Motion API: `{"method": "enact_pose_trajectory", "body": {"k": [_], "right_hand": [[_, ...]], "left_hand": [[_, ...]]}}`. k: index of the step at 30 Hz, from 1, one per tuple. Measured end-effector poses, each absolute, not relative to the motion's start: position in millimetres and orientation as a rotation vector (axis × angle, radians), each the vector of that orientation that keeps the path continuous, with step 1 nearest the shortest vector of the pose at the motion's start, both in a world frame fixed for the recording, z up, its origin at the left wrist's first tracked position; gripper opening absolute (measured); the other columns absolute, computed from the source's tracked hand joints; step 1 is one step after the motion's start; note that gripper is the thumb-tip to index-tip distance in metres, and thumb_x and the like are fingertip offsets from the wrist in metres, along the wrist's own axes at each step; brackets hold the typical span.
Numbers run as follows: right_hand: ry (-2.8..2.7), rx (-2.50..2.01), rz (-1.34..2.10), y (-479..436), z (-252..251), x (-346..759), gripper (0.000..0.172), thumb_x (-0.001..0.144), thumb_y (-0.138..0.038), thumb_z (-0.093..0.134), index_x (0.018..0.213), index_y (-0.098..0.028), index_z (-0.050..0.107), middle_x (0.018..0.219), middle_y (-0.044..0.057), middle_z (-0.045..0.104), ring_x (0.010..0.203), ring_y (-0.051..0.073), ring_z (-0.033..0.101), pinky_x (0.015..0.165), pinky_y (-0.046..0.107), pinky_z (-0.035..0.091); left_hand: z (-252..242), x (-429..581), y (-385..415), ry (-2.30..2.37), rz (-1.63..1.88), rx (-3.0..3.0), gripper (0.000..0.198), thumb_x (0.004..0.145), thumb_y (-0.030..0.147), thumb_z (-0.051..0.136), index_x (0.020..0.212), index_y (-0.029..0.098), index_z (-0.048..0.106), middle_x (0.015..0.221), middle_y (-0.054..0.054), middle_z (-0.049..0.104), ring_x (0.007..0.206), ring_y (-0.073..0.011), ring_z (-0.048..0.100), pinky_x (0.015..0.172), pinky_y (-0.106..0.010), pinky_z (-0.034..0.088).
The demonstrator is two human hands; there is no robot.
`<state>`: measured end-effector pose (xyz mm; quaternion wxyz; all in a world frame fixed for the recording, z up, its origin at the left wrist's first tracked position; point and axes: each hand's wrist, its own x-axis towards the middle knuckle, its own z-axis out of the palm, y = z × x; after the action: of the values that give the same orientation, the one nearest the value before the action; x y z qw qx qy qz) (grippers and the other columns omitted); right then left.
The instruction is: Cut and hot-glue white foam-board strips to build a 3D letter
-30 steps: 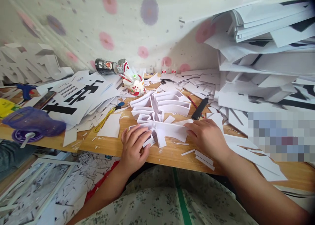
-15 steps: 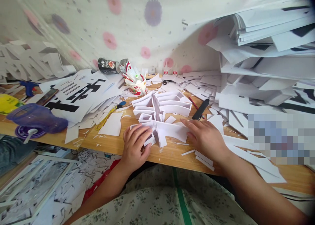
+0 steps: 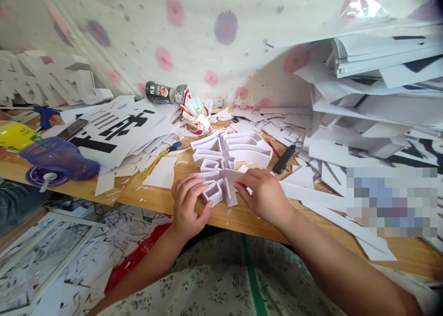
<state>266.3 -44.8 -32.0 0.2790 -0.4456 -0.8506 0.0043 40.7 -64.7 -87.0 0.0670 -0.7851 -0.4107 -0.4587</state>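
Note:
A white foam-board letter shape (image 3: 231,155) with raised walls lies on the wooden table (image 3: 242,217) in front of me. My left hand (image 3: 188,205) curls round its near left corner, fingers and thumb pinching a small walled section. My right hand (image 3: 265,193) rests on the near right part, fingers bent and pressing down on the white piece. Both hands touch the shape close together near the table's front edge.
A black utility knife (image 3: 284,159) and a red pencil lie right of the shape. A paper cup (image 3: 198,122) of tools, a dark can (image 3: 159,92), printed sheets (image 3: 114,131), a purple plastic thing (image 3: 58,161) and tall stacks of white board (image 3: 377,90) crowd the table. Scraps cover the floor.
My right hand has slid left along the shape, closer to my left hand. My left hand has lifted its fingers and now pinches the corner section. The view has shifted slightly.

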Motion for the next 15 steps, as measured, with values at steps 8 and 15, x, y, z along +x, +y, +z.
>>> {"method": "enact_pose_trajectory", "body": {"k": [8, 15], "right_hand": [[-2.356, -1.487, 0.197, -40.7, -23.9, 248.7, 0.02, 0.092, -0.027, 0.057, 0.082, -0.018, 0.072, 0.079, 0.004, 0.069, 0.073, 0.017, 0.062, 0.066, 0.027, 0.038], [-2.342, -1.576, 0.184, -41.8, -23.8, 241.1, 0.024, 0.091, -0.033, 0.058, 0.073, -0.02, 0.068, 0.074, 0.002, 0.069, 0.068, 0.015, 0.059, 0.062, 0.027, 0.032]], "left_hand": [[-85.9, 37.7, -65.8, -1.235, -1.417, -2.374, 0.023, 0.081, 0.017, 0.064, 0.103, 0.02, 0.058, 0.106, -0.009, 0.065, 0.113, -0.0309, 0.057, 0.101, -0.057, 0.037], [-85.5, 39.3, -65.5, -1.251, -1.401, -2.385, 0.029, 0.078, 0.018, 0.065, 0.106, 0.02, 0.057, 0.107, -0.01, 0.065, 0.114, -0.0318, 0.056, 0.1, -0.057, 0.037]]}}
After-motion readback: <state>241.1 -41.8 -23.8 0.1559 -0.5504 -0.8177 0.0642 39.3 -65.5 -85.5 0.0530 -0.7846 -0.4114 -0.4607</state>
